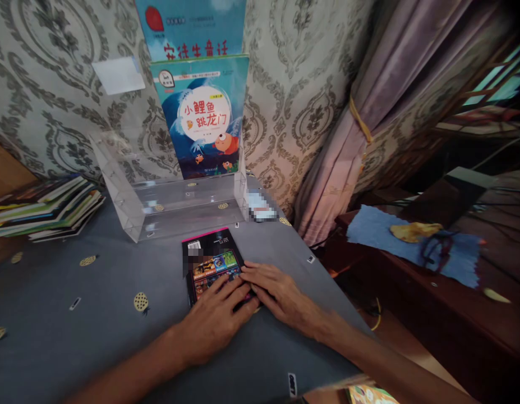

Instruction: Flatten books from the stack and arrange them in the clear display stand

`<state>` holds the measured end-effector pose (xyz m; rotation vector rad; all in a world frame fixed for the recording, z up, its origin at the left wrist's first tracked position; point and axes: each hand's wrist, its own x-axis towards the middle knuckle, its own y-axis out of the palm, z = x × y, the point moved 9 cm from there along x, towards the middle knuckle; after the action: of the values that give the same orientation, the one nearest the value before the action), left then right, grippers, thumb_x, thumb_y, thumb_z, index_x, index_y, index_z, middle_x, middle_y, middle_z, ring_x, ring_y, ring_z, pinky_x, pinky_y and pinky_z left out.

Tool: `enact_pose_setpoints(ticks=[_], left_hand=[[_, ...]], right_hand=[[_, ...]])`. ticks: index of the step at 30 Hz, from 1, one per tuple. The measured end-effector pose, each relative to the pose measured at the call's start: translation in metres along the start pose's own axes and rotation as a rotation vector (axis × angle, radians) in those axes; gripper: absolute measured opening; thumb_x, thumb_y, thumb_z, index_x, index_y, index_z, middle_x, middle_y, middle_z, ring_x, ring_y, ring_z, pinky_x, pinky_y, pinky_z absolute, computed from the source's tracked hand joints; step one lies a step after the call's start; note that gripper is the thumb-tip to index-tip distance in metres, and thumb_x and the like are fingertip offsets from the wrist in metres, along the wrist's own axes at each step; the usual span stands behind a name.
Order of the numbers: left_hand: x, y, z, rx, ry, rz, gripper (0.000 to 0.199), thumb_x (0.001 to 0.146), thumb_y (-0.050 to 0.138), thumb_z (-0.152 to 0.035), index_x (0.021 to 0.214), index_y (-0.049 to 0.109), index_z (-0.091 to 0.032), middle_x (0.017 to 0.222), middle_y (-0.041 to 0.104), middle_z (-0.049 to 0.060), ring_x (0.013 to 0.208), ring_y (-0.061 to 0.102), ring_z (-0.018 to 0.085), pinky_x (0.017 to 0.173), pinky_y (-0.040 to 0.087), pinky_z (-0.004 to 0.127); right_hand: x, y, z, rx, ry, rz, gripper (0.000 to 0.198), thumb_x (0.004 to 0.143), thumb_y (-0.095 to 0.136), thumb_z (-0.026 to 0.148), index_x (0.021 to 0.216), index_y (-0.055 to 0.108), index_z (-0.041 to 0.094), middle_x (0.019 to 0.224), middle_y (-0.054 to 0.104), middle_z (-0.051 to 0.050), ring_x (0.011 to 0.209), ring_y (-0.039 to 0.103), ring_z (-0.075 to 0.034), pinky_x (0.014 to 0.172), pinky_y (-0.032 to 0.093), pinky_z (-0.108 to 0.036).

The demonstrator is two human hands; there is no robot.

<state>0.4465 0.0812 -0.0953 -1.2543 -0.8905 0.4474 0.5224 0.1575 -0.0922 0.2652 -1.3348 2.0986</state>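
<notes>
The grip of the left hand [224, 314] is relaxed and spread flat, palm down, its fingers slightly parted across the lower part of a black-covered book [215, 264]. The right hand [280, 289] lies with fingers extended and close together, its tips on the book's right edge and nearly meeting the left fingers. Neither hand is closed around anything.

This one book lies back cover up, showing a barcode, a pink line along its top edge and a grid of small colour pictures partly under the fingers. It rests on the worktop [108, 331], spread with grey pineapple-print cloth, just in front of a clear display stand [188, 196]. A broad stretch of cloth runs to the book's left; on the right, the worktop's slanting edge passes near the right forearm.

The stand holds two picture books: 小鲤鱼跳龙门 [205, 118] in front, 安徒生童话 [192, 28] rising behind it. Left of the stand sits one untidy stack of books [45, 207], too overlapped to count. At the stand's right end lies one blurred pale object [262, 206].

Beyond the edge, one blue cloth [398, 255] covers part of a dark red side table [491, 314], beside a tied mauve curtain [356, 112].
</notes>
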Motion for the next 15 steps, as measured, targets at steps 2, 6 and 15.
enact_pose_setpoints(ticks=[2,6,15], left_hand=[[0.0,-0.002,0.0,0.0,0.01,0.012,0.036,0.103,0.048,-0.025,0.138,0.053,-0.019,0.135,0.065,0.011,0.133,0.056,0.025,0.112,0.044,0.047],[-0.006,-0.006,-0.001,-0.019,0.021,0.057,0.041,0.105,0.045,-0.034,0.141,0.05,-0.017,0.137,0.064,0.013,0.136,0.053,0.026,0.111,0.044,0.047],[-0.038,-0.021,-0.003,-0.002,0.023,0.064,0.043,0.103,0.049,-0.036,0.14,0.052,-0.014,0.141,0.063,0.012,0.134,0.055,0.026,0.114,0.043,0.046]], right_hand=[[-0.005,-0.001,0.004,-0.028,-0.003,0.016,0.036,0.102,0.045,0.019,0.134,0.062,0.019,0.132,0.069,-0.012,0.13,0.06,-0.022,0.107,0.054,-0.045],[-0.015,0.004,0.006,-0.097,-0.007,0.082,0.04,0.102,0.044,0.018,0.14,0.057,0.02,0.138,0.065,-0.012,0.133,0.058,-0.021,0.111,0.051,-0.046],[-0.021,0.01,0.007,-0.204,-0.049,0.161,0.044,0.1,0.045,0.014,0.141,0.057,0.023,0.144,0.06,-0.01,0.139,0.051,-0.022,0.114,0.048,-0.048]])
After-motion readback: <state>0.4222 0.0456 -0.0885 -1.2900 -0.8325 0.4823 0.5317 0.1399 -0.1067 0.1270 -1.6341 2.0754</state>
